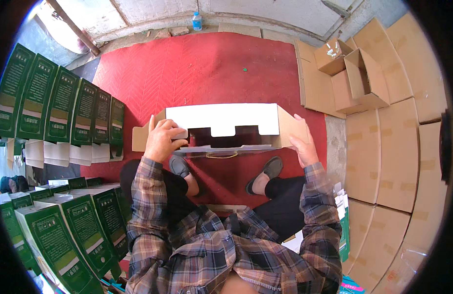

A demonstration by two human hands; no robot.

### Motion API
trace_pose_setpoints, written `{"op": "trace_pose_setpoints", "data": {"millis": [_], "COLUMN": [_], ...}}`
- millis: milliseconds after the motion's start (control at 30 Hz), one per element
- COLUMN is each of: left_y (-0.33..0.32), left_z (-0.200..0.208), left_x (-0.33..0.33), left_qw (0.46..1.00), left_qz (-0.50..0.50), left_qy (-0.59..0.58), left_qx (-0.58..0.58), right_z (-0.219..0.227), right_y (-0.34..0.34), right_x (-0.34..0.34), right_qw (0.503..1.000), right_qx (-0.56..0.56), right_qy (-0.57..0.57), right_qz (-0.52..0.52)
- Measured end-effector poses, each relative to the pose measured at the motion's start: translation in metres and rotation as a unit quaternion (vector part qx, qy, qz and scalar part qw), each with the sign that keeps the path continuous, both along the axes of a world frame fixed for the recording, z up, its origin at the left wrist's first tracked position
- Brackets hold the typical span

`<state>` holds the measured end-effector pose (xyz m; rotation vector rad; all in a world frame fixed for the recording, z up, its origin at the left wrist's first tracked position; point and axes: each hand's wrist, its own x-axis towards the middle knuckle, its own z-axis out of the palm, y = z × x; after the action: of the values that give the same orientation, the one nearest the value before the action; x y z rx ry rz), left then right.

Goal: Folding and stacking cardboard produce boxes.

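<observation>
An open, partly folded carton [224, 116] is held level in front of me, over the red floor between my feet. Its far panel is white with notches along the near edge, and its end flaps are bare brown cardboard. A small cord-like handle [221, 156] shows at the near side. My left hand [162, 139] grips the left end, thumb and fingers closed on the white flap's corner. At the other end my right hand [304, 143] holds the brown end flap, fingers on its outside. Part of the right hand's grip is hidden by the flap.
Green printed cartons [60, 105] stand in rows at my left, with more [60, 235] nearer me. Brown cardboard boxes [364, 152] are stacked along the right, with a small open box [366, 78] among them. A blue-capped bottle [197, 22] stands by the far wall.
</observation>
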<state>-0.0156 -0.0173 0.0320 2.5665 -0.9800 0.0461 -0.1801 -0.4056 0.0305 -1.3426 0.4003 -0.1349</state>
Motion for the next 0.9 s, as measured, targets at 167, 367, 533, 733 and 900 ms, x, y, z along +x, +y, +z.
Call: {"op": "trace_pose_setpoints", "data": {"millis": [167,367,533,733,900], "left_y": [0.0,0.003,0.014,0.032,0.002], "left_z": [0.004,0.003,0.033,-0.008,-0.033], "left_x": [-0.007,-0.011,-0.037,-0.04,-0.035], "left_qw": [0.999,0.996,0.917,0.914,0.987], "left_qz": [-0.007,-0.005,0.126,0.053,0.006], "left_qy": [0.019,-0.094,-0.303,0.081,0.032], "left_qx": [0.03,-0.012,-0.227,-0.395,-0.16], "right_z": [-0.004,-0.015,-0.022,-0.022,-0.025], "right_y": [0.01,0.016,0.013,0.014,0.017], "right_x": [0.008,0.027,0.024,0.024,0.031], "right_qw": [0.975,0.902,0.864,0.868,0.86], "right_qx": [-0.148,-0.371,-0.444,-0.434,-0.46], "right_qy": [-0.076,0.024,0.041,0.05,0.047], "right_qz": [0.144,0.218,0.234,0.238,0.216]}}
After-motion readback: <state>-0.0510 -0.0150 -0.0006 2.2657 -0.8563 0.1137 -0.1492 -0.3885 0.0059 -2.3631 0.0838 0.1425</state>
